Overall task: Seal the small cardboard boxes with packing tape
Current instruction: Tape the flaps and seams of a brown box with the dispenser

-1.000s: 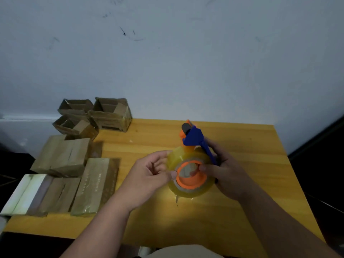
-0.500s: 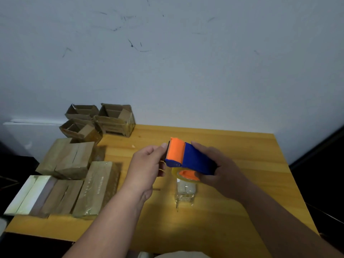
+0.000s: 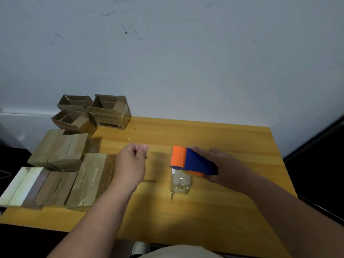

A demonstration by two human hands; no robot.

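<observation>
My right hand (image 3: 221, 164) grips a blue and orange tape dispenser (image 3: 189, 161) above the middle of the wooden table (image 3: 214, 211). A clear strip of tape (image 3: 180, 183) hangs from the dispenser down to the tabletop. My left hand (image 3: 132, 162) hovers to the left of the dispenser with its fingers curled shut, holding nothing. Three open small cardboard boxes (image 3: 109, 112) stand at the table's back left corner. Several closed, taped boxes (image 3: 59, 151) lie along the left side, the nearest one (image 3: 91, 181) just left of my left wrist.
A pale wall (image 3: 186, 62) rises right behind the table. The table's right edge drops to a dark floor (image 3: 320, 164). A pale closed box (image 3: 20, 185) lies at the front left corner.
The dispenser turned from showing the roll's face to its blue back. My left hand let go of it and drew away to the left, closing into a loose fist.
</observation>
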